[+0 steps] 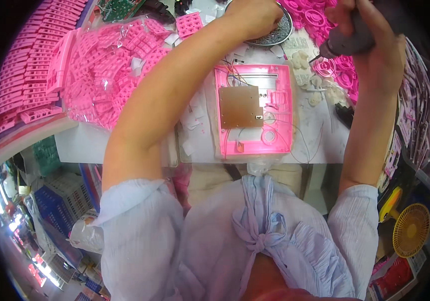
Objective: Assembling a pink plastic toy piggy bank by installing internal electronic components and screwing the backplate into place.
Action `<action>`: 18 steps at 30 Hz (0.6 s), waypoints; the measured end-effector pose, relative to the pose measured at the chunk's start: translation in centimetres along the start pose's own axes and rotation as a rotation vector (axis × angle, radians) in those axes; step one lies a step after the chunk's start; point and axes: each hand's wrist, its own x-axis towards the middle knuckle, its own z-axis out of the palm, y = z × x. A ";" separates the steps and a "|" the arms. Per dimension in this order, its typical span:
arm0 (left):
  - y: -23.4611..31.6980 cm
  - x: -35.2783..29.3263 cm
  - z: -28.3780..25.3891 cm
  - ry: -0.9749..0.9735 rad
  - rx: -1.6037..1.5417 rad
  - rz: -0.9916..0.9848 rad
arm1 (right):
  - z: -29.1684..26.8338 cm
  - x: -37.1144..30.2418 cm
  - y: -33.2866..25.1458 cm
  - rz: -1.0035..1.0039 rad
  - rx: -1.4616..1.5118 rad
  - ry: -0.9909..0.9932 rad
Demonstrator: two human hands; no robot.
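My left hand [259,19] reaches over a round metal dish [290,31] full of tiny grey pieces [274,37], probably screws. Its fingers are curled down at the dish; whatever they pinch is hidden. In my right hand [381,37] is a dark electric screwdriver [350,41], its thin bit pointing left, clear of the case. Between my forearms lies an open pink plastic case [286,108]. A brown circuit board [240,106] rests in its left part, with thin coloured wires [235,75] at the top and loose dark wires trailing right.
A clear bag of pink grid-like parts [107,75] lies left, beside stacked pink pieces [19,75]. Pink ring-shaped parts [320,20] are heaped at the far right, near small whitish pieces [316,83]. A yellow fan [411,230] stands low on the right.
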 end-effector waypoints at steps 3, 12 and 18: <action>0.2 0.8 0.4 0.116 0.010 -0.017 | -0.1 -0.8 0.6 -0.060 -0.109 0.126; -1.0 1.3 0.6 -0.106 0.169 -0.010 | 1.3 -0.7 0.4 -0.065 -0.200 0.175; -1.5 0.6 -3.4 -0.080 0.171 -0.191 | 2.4 -0.6 -1.5 0.111 -0.027 0.113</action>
